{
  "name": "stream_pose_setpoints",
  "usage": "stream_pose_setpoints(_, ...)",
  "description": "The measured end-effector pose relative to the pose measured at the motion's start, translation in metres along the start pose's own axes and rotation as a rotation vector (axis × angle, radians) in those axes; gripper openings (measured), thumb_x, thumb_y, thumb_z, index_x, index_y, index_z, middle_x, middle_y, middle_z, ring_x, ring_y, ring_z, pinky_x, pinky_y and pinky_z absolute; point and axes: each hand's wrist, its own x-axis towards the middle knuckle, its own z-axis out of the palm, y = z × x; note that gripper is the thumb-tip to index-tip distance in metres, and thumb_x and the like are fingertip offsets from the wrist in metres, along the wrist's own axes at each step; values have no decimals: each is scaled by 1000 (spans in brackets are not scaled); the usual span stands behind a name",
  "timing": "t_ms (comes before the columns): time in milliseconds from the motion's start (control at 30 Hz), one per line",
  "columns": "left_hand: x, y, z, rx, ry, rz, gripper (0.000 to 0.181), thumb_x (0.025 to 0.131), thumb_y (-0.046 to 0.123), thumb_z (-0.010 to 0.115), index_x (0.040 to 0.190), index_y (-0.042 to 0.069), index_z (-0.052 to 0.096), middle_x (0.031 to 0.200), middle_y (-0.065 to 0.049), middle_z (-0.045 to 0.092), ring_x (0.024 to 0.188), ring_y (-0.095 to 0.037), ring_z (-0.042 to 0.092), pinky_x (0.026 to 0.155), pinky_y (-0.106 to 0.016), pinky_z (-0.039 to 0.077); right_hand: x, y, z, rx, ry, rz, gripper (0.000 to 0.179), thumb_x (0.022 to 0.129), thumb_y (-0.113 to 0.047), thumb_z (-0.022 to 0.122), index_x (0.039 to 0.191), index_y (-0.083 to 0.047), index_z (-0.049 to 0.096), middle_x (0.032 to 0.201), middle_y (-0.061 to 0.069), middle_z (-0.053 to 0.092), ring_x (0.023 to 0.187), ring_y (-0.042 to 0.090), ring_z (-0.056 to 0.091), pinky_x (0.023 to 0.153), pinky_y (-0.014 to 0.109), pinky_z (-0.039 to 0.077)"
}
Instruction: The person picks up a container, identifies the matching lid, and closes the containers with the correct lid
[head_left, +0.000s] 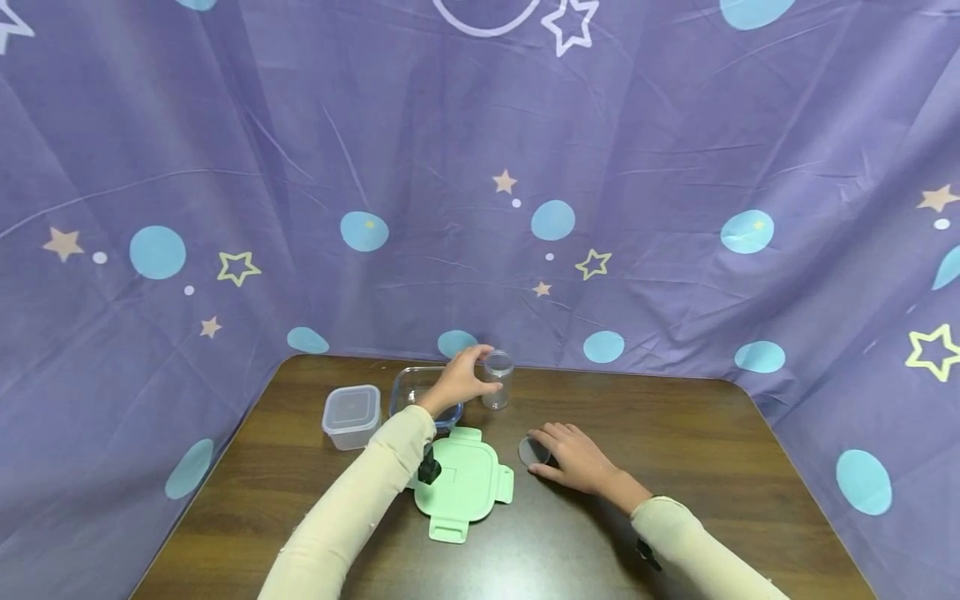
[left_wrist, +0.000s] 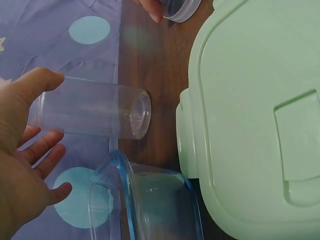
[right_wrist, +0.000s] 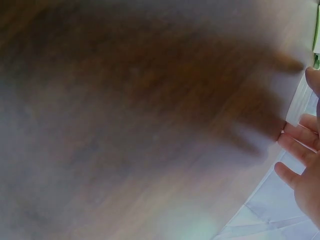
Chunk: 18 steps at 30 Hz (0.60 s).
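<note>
A clear cylindrical jar [head_left: 498,385] stands upright at the back of the table, its top uncovered. My left hand [head_left: 459,381] holds it near the rim, thumb on the near side and index finger at the far side. In the left wrist view the thumb and fingers flank the jar [left_wrist: 95,107], the lower fingers spread loosely. My right hand [head_left: 573,457] reaches over a small round clear lid [head_left: 530,451] low over the table, gripping its edge between thumb and fingers. In the right wrist view the lid's rim [right_wrist: 299,100] shows between thumb and fingers.
Left of the jar is a glass container [head_left: 405,379] with a blue tint, partly behind my left hand. A green lid with side flaps [head_left: 461,483] lies in front of it. A lidded translucent box [head_left: 352,417] stands farther left. A purple patterned curtain [head_left: 645,275] hangs behind the table.
</note>
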Motion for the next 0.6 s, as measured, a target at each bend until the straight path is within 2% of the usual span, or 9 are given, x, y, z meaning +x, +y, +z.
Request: stream_pose_setpoints(600,2,0,7,-23,35,-10,64,82,18,85,137,2,56,131,-17,64,122,-34,61,106,-48,49,-3,-2,-1,15,-19,25,58,92,-47,72,132,-6,64,114,4,66,101,19,65,91,41,55)
